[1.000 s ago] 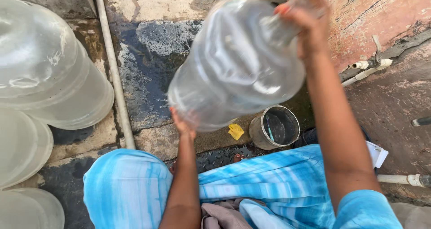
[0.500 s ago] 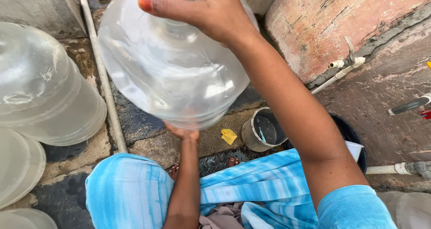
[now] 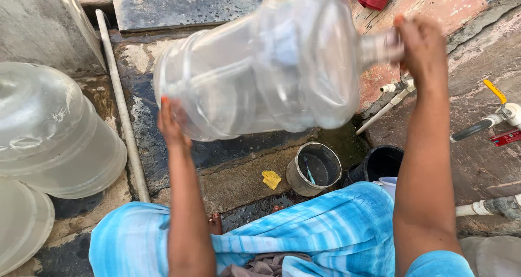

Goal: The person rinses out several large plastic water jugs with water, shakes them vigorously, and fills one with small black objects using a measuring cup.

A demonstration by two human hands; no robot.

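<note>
1. A garment (image 3: 325, 231) striped in light blue and white is worn, draped over the lap.
2. Both arms are bare to the elbows; no sleeves are seen.
3. Orange-painted nails are seen on the fingers (image 3: 164, 100).
4. Below the garment's hem, bare toes (image 3: 215, 220) are seen.

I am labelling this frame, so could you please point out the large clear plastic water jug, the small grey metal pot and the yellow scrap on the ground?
Large clear plastic water jug (image 3: 260, 76), head view, middle of its body.
Small grey metal pot (image 3: 296, 182), head view, outer wall.
Yellow scrap (image 3: 271, 179), head view, its centre.
</note>
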